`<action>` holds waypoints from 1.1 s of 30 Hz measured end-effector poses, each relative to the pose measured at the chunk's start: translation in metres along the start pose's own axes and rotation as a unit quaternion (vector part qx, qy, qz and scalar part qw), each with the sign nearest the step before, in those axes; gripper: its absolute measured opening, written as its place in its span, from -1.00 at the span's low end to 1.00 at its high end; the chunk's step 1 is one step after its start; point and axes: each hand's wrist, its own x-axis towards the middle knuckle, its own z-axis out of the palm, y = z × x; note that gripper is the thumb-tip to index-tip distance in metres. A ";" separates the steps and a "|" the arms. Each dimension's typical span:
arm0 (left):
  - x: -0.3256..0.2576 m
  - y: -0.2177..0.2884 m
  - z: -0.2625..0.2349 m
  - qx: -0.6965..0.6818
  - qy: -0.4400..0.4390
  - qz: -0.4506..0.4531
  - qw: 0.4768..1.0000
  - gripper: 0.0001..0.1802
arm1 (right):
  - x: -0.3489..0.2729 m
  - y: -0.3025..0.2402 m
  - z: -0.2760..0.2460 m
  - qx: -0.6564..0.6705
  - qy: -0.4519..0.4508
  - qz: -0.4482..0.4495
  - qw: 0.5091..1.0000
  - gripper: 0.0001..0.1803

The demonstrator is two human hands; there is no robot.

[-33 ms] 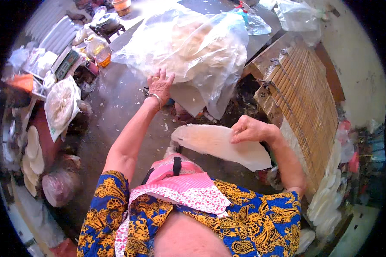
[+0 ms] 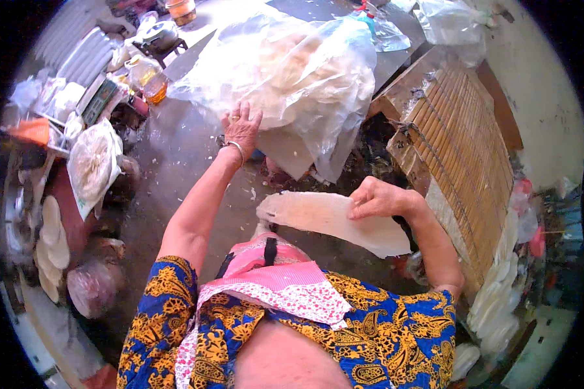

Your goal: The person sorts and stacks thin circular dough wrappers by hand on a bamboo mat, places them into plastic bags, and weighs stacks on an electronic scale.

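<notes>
My right hand (image 2: 377,198) pinches the upper edge of a thin, pale flat sheet (image 2: 318,211), which looks like a round of flatbread or dough. The sheet hangs over the floor in front of my lap, seen at a slant. My left hand (image 2: 243,125) lies with fingers spread at the near left edge of a clear plastic sheet (image 2: 331,110). Beneath that plastic, a pile of pale, flat pieces (image 2: 292,61) shows through blurrily. I cannot tell whether the left fingertips press on the plastic or only touch its edge.
A slatted bamboo mat (image 2: 464,149) leans at my right, with pale rounds (image 2: 496,305) beside it. To the left are a bagged stack of rounds (image 2: 94,159), a bottle of yellow liquid (image 2: 150,81), a scale (image 2: 98,97), loose flat rounds (image 2: 53,236) and a plastic bag (image 2: 96,285).
The pale sheet in my right hand has tilted slightly, and its left end sits a little lower. My left hand stays at the plastic's edge.
</notes>
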 end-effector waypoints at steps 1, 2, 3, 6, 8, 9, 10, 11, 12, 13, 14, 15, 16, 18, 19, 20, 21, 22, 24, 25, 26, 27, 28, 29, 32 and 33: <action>0.014 -0.011 0.005 0.005 0.013 0.005 1.000 -0.52 | 0.005 -0.007 -0.010 -0.008 -0.002 0.001 1.000 -0.80; 0.021 -0.034 0.003 0.008 0.011 -0.004 1.000 -0.52 | 0.018 -0.016 -0.018 -0.027 -0.015 -0.002 1.000 -0.80; 0.024 -0.037 0.008 0.025 -0.031 -0.008 0.999 -0.56 | 0.018 -0.013 -0.014 -0.026 -0.019 0.005 0.999 -0.80; 0.055 -0.045 0.017 -0.003 0.032 0.007 0.999 -0.73 | 0.017 -0.012 -0.020 0.019 0.019 -0.024 0.999 -0.77; 0.103 -0.048 -0.001 -0.125 -0.022 -0.017 0.992 -0.83 | 0.020 -0.013 -0.030 -0.032 0.011 -0.030 0.999 -0.74; 0.130 -0.046 -0.022 -0.175 0.039 -0.020 0.984 -0.88 | 0.021 -0.019 -0.036 -0.027 0.013 -0.029 0.999 -0.74; 0.156 -0.046 -0.045 -0.222 0.098 -0.023 0.970 -0.90 | 0.027 -0.030 -0.043 -0.026 0.029 -0.037 0.999 -0.73; 0.175 -0.043 -0.057 -0.239 0.138 0.014 0.961 -0.90 | 0.028 -0.037 -0.050 -0.028 0.044 -0.044 0.998 -0.72; 0.191 -0.034 -0.069 -0.259 0.178 0.054 0.948 -0.89 | 0.027 -0.038 -0.058 -0.019 0.044 -0.023 0.999 -0.73; 0.204 -0.031 -0.082 -0.275 0.192 0.089 0.938 -0.89 | 0.033 -0.039 -0.066 -0.025 0.054 -0.033 0.998 -0.74; 0.223 -0.013 -0.097 -0.307 0.206 0.137 0.919 -0.88 | 0.029 -0.042 -0.072 -0.029 0.080 -0.027 0.996 -0.75; 0.233 -0.006 -0.114 -0.297 0.211 0.183 0.913 -0.85 | 0.036 -0.045 -0.082 -0.015 0.101 -0.055 0.993 -0.75; 0.245 0.012 -0.129 -0.299 0.216 0.237 0.899 -0.81 | 0.035 -0.042 -0.089 -0.002 0.147 -0.053 0.988 -0.75; 0.262 0.035 -0.156 -0.360 0.270 0.257 0.855 -0.80 | 0.036 -0.045 -0.118 0.007 0.186 -0.028 0.982 -0.82; 0.271 0.040 -0.177 -0.310 0.208 0.284 0.883 -0.79 | 0.031 -0.057 -0.131 0.012 0.224 -0.005 0.975 -0.84; 0.283 0.048 -0.189 -0.315 0.217 0.295 0.876 -0.79 | 0.023 -0.070 -0.144 0.012 0.265 0.020 0.964 -0.86; 0.295 0.054 -0.197 -0.295 0.204 0.327 0.874 -0.79 | 0.017 -0.066 -0.159 -0.030 0.346 0.004 0.938 -0.87; 0.305 0.057 -0.205 -0.274 0.191 0.358 0.872 -0.79 | 0.006 -0.070 -0.176 -0.062 0.376 0.030 0.924 -0.85; 0.314 0.063 -0.220 -0.264 0.179 0.363 0.875 -0.78 | -0.027 -0.077 -0.206 -0.096 0.415 0.062 0.903 -0.83; 0.326 0.062 -0.218 -0.274 0.190 0.402 0.852 -0.79 | -0.043 -0.080 -0.217 -0.046 0.462 0.061 0.883 -0.84; 0.338 0.062 -0.219 -0.283 0.196 0.447 0.826 -0.79 | -0.055 -0.081 -0.227 0.010 0.512 0.058 0.857 -0.84; 0.332 0.069 -0.233 -0.252 0.133 0.389 0.876 -0.82 | -0.066 -0.079 -0.235 0.014 0.525 0.062 0.849 -0.84; 0.344 0.080 -0.228 -0.255 0.135 0.404 0.868 -0.82 | -0.077 -0.078 -0.241 0.001 0.557 0.081 0.827 -0.82; 0.355 0.082 -0.214 -0.294 0.154 0.363 0.870 -0.83 | -0.078 -0.080 -0.244 -0.012 0.578 0.091 0.811 -0.80; 0.341 0.116 -0.190 -0.367 0.224 0.267 0.862 -0.82 | -0.054 -0.102 -0.223 -0.334 0.522 0.180 0.764 -0.74; 0.347 0.127 -0.193 -0.349 0.196 0.268 0.876 -0.80 | -0.038 -0.106 -0.219 -0.361 0.503 0.120 0.776 -0.71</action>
